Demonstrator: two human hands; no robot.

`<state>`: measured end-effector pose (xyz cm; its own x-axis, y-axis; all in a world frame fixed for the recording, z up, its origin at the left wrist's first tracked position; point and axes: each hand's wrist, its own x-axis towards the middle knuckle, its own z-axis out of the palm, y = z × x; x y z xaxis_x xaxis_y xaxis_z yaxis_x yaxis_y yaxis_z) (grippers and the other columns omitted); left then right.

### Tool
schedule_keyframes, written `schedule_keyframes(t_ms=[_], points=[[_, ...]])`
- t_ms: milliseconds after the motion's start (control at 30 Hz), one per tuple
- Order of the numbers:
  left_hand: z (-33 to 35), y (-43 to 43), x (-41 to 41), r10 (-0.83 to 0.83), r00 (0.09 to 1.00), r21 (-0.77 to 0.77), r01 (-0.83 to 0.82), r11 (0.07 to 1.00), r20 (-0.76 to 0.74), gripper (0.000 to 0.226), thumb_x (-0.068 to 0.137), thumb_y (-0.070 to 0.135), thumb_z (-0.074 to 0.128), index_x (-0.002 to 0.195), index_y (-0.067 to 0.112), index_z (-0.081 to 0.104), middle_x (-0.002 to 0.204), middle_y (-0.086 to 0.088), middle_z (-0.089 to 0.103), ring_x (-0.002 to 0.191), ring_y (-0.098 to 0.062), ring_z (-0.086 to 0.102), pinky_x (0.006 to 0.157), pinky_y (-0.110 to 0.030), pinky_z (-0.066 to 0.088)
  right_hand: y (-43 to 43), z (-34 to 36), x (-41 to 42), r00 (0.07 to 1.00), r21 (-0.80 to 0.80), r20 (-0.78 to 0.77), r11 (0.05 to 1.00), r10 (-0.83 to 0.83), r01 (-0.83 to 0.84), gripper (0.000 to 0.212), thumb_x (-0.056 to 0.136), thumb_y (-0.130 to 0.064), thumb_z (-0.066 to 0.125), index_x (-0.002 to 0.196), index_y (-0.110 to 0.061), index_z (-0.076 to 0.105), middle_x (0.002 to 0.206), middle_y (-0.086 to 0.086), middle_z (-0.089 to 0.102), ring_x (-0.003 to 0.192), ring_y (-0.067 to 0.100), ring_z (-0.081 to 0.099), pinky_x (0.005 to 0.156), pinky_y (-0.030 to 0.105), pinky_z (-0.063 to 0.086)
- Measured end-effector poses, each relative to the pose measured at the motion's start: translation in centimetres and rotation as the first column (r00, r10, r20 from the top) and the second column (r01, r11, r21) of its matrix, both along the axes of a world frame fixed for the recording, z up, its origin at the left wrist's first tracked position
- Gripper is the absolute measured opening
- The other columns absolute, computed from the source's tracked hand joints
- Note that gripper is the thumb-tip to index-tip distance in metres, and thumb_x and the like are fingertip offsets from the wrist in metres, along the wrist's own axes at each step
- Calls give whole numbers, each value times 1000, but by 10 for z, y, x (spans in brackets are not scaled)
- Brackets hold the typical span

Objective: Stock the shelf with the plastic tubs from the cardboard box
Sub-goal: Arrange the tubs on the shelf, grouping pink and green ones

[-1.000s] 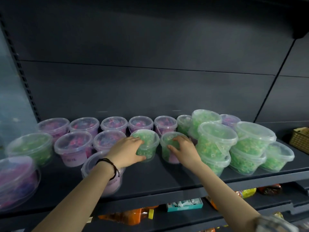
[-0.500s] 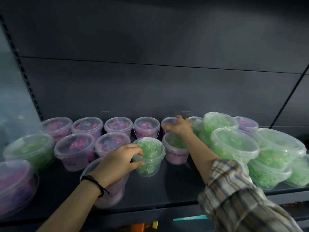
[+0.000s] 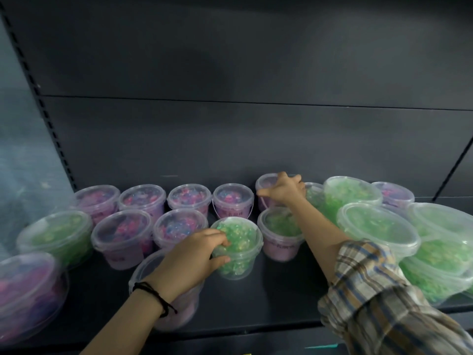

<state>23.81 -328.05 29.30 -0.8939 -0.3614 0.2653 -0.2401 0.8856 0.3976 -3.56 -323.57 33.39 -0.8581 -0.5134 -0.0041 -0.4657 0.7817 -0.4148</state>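
The green tub [image 3: 236,248] is a small clear plastic pot with a clear lid, packed with glossy green pieces; it stands upright near the middle of the shelf [image 3: 281,298], in the second row from the back edge. Just to its right is a two-tone tub [image 3: 280,234], green at the top and pink below.

The left hand [image 3: 194,254] grips the green tub from its left side; the fingers curl over the lid's rim and the thumb presses against the wall. A black cord [image 3: 153,295] circles that wrist; the forearm passes over a larger pink tub [image 3: 151,267] near the front edge and hides most of it.

The right hand [image 3: 282,189] reaches to the back edge and clasps a rear pink tub [image 3: 266,184] from above; the fingers spread over its lid and the thumb points left along the near side. A plaid sleeve [image 3: 378,290] is bunched at the elbow.

Four more back-row pink tubs [image 3: 189,198] line the back edge to the left; two second-row pink tubs [image 3: 122,237] stand in front of them. A wide green tub [image 3: 55,234] sits toward the left end, and a big blurred pink tub [image 3: 28,285] fills the front left corner. Stacked green tubs [image 3: 378,229] crowd the right end, close beside the right forearm; a small purple tub [image 3: 394,193] shows behind them.
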Motion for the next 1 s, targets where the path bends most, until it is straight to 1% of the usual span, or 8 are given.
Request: schedule_keyframes(t_ms=[267, 400, 433, 567, 700, 767, 900, 1000], points=[[1, 32, 1, -97, 995, 37, 98, 994, -29, 35, 88, 33, 65, 120, 20, 63, 130, 7, 54, 123, -6, 46, 104, -19, 33, 10, 41, 30, 996, -211, -14, 973, 91, -92, 92, 67, -69, 68, 140, -21, 39, 138, 20, 35, 129, 41, 33, 103, 45, 34], [-5, 62, -6, -166, 985, 35, 168, 985, -51, 38, 91, 36, 60, 127, 24, 59, 138, 10, 49, 128, 2, 35, 98, 5, 12, 25, 48, 51, 981, -190, 25, 964, 194, -186, 91, 70, -66, 68, 142, -19, 40, 142, 18, 38, 135, 36, 29, 108, 41, 30], [-8, 69, -10, -174, 983, 29, 175, 984, -53, 40, 92, 36, 58, 131, 26, 56, 143, 10, 45, 132, 3, 30, 101, 2, 10, 29, 48, 56, 974, -192, 38, 958, 223, -212, 91, 70, -65, 68, 143, -18, 40, 143, 17, 40, 136, 34, 29, 109, 39, 31], [-12, 98, -25, -228, 973, 41, 228, 973, 20, 56, 95, 37, 53, 147, 27, 35, 158, 8, 22, 145, -2, 7, 118, -26, 12, 42, 51, 78, 954, -240, 125, 941, 273, -238, 93, 65, -63, 74, 142, -20, 43, 145, 12, 42, 134, 28, 39, 111, 38, 36], [0, 101, -19, -276, 958, 17, 275, 961, 81, 77, 94, 43, 52, 154, 25, 7, 161, 9, 1, 146, -4, -5, 119, -30, 8, 48, 47, 99, 937, -232, 165, 936, 307, -266, 92, 64, -62, 75, 141, -21, 45, 145, 10, 42, 133, 26, 41, 110, 37, 37], [4, 87, 0, -192, 981, -37, 193, 981, 24, 78, 92, 47, 53, 153, 28, 10, 160, 9, 11, 146, -7, 6, 116, -27, 10, 47, 41, 109, 935, -221, 169, 937, 311, -271, 90, 65, -62, 75, 140, -21, 46, 144, 10, 43, 132, 26, 42, 110, 37, 37], [2, 45, 60, 82, 990, -239, -107, 965, -112, 57, 86, 49, 59, 137, 27, 48, 143, 8, 44, 136, -10, 33, 110, -24, 17, 39, 20, 130, 926, -182, 187, 938, 328, -295, 88, 65, -64, 74, 138, -23, 48, 144, 9, 44, 133, 24, 41, 110, 34, 36], [0, 24, 92, 241, 963, -192, -261, 946, -121, 63, 78, 59, 64, 131, 26, 54, 139, 5, 47, 132, -15, 39, 109, -32, 24, 32, 0, 142, 933, -129, 161, 944, 322, -304, 89, 66, -67, 70, 139, -21, 46, 145, 11, 40, 137, 29, 31, 112, 37, 29]])
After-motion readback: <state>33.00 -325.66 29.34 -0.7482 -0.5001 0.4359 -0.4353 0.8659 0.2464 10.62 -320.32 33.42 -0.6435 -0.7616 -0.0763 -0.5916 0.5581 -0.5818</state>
